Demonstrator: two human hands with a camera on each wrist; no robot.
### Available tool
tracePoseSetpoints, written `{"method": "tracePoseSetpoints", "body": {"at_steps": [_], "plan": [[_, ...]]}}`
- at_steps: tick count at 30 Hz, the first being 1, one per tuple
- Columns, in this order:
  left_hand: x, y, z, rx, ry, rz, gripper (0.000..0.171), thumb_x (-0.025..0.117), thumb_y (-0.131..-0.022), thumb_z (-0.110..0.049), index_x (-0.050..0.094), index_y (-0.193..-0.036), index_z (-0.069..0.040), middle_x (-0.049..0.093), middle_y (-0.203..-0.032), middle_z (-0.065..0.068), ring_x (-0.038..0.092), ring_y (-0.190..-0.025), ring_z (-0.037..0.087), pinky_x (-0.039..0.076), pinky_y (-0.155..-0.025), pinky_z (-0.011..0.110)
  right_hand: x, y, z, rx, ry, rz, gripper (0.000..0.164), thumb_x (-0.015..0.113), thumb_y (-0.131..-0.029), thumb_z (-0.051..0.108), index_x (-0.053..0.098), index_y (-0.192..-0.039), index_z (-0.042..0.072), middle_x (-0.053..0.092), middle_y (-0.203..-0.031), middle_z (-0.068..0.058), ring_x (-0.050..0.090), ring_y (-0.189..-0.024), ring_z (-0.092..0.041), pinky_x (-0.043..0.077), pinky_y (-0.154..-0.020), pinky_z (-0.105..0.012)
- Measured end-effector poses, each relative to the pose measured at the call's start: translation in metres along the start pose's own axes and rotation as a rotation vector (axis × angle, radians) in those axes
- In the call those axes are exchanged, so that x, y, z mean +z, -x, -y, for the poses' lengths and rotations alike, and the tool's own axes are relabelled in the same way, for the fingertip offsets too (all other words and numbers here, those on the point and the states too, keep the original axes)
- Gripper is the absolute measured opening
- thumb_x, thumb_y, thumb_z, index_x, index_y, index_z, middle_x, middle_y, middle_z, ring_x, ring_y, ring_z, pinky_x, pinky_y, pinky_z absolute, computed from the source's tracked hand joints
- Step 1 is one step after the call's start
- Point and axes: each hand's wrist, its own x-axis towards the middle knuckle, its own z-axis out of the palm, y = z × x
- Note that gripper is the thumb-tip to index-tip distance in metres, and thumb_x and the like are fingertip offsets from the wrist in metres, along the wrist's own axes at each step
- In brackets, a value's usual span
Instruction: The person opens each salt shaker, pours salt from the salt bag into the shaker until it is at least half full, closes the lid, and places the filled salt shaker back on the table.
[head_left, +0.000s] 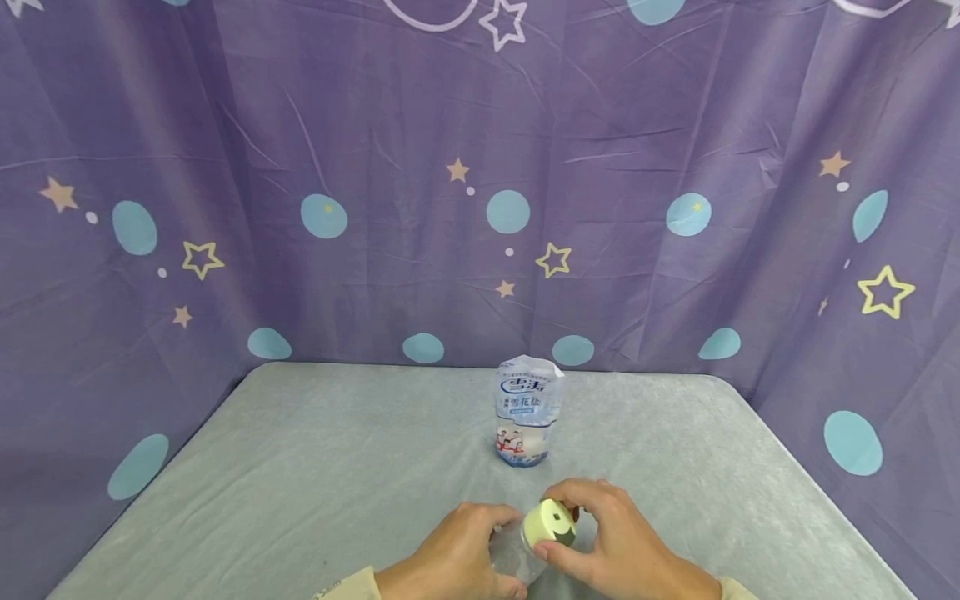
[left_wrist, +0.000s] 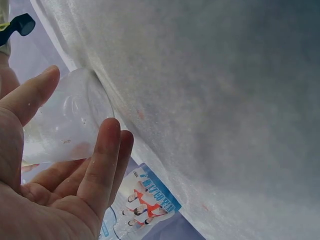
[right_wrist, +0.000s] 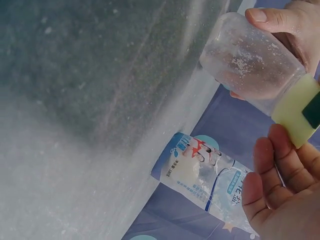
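Observation:
A clear plastic jar (right_wrist: 250, 60) with a pale yellow-green lid (head_left: 546, 523) tilts between the two hands. White grains cling to its inner wall. My left hand (head_left: 461, 552) holds the jar's body from the left, thumb on one side and fingers on the other. On the lid, my right hand (head_left: 626, 546) pinches the rim between thumb and fingers. A dark patch shows on the lid's top. Beyond the hands stands a blue and white salt pouch (head_left: 527, 417), its top edge uneven, touched by neither hand.
A pale grey cloth covers the table (head_left: 360, 450), with slight creases. Purple curtains (head_left: 390, 175) printed with stars and blue dots rise along its back and both sides. The pouch stands a short way behind the jar.

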Motion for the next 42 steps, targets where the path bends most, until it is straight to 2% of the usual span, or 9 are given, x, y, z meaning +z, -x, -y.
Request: {"method": "tracePoseSetpoints", "body": {"at_steps": [5,11,18,22,26,29,34,42], "plan": [[-0.0004,0.0008,-0.0001,0.009,-0.027,-0.008,0.058,0.099,-0.064,-0.027,0.073,-0.115,-0.016,0.07,-0.095,-0.013,0.06,-0.078,0.0,0.05,-0.067,0.022,-0.0021,0.0003,-0.0011,-0.065,0.006,0.019,0.041,0.084,-0.086,0.027,0.066,-0.123,0.027,0.066,-0.108,0.017,0.06,-0.089,-0.001,0.051,-0.076,-0.029],[-0.0009,0.0005,0.0003,0.001,-0.025,0.001,0.058,0.099,-0.065,-0.028,0.073,-0.115,-0.016,0.07,-0.095,-0.013,0.06,-0.079,0.0,0.05,-0.067,0.023,-0.0052,0.0005,-0.0008,-0.11,0.02,0.062,0.05,0.081,-0.087,0.023,0.062,-0.133,0.026,0.065,-0.117,0.015,0.061,-0.101,-0.005,0.051,-0.084,-0.034],[-0.0013,-0.0006,0.0005,-0.01,0.024,0.02,0.057,0.098,-0.065,-0.024,0.073,-0.116,-0.014,0.071,-0.097,-0.01,0.061,-0.079,0.001,0.051,-0.068,0.024,-0.0065,0.0005,0.0007,-0.092,0.002,0.099,0.06,0.08,-0.084,0.016,0.058,-0.138,0.029,0.061,-0.12,0.017,0.058,-0.105,-0.005,0.049,-0.086,-0.036],[-0.0008,-0.0009,0.0007,-0.002,0.006,0.014,0.057,0.098,-0.065,-0.024,0.073,-0.115,-0.015,0.071,-0.096,-0.011,0.06,-0.079,0.0,0.05,-0.068,0.023,-0.005,0.0008,0.0003,-0.093,0.037,0.059,0.06,0.083,-0.084,0.023,0.058,-0.138,0.027,0.061,-0.117,0.017,0.057,-0.101,-0.004,0.049,-0.084,-0.034],[-0.0005,-0.0008,0.0005,0.01,-0.033,0.005,0.059,0.098,-0.064,-0.027,0.073,-0.116,-0.015,0.071,-0.098,-0.013,0.06,-0.082,0.0,0.051,-0.07,0.023,-0.0034,0.0013,0.0002,-0.015,0.066,0.018,0.058,0.086,-0.083,0.041,0.059,-0.134,0.031,0.061,-0.111,0.019,0.056,-0.094,-0.001,0.05,-0.08,-0.029],[-0.0005,-0.0009,0.0001,0.007,-0.036,0.005,0.06,0.099,-0.063,-0.027,0.073,-0.116,-0.015,0.071,-0.099,-0.013,0.061,-0.084,0.0,0.052,-0.072,0.024,-0.0025,0.0019,0.0001,0.017,0.081,-0.006,0.058,0.087,-0.08,0.048,0.061,-0.129,0.031,0.06,-0.102,0.02,0.055,-0.089,0.0,0.049,-0.076,-0.028],[0.0002,-0.0006,-0.0002,0.02,-0.042,-0.005,0.061,0.098,-0.062,-0.025,0.073,-0.116,-0.014,0.071,-0.099,-0.013,0.061,-0.085,0.001,0.053,-0.073,0.024,-0.0013,0.0016,0.0002,0.028,0.068,-0.022,0.05,0.088,-0.079,0.047,0.063,-0.118,0.03,0.056,-0.088,0.02,0.054,-0.081,-0.001,0.046,-0.069,-0.025],[0.0005,0.001,-0.0003,0.038,-0.032,-0.021,0.059,0.099,-0.061,-0.022,0.074,-0.115,-0.016,0.071,-0.098,-0.013,0.06,-0.083,0.0,0.051,-0.072,0.022,0.0004,0.0011,0.0006,0.091,0.03,-0.001,0.038,0.087,-0.081,0.046,0.064,-0.109,0.034,0.055,-0.08,0.022,0.052,-0.073,0.001,0.046,-0.062,-0.025]]}}
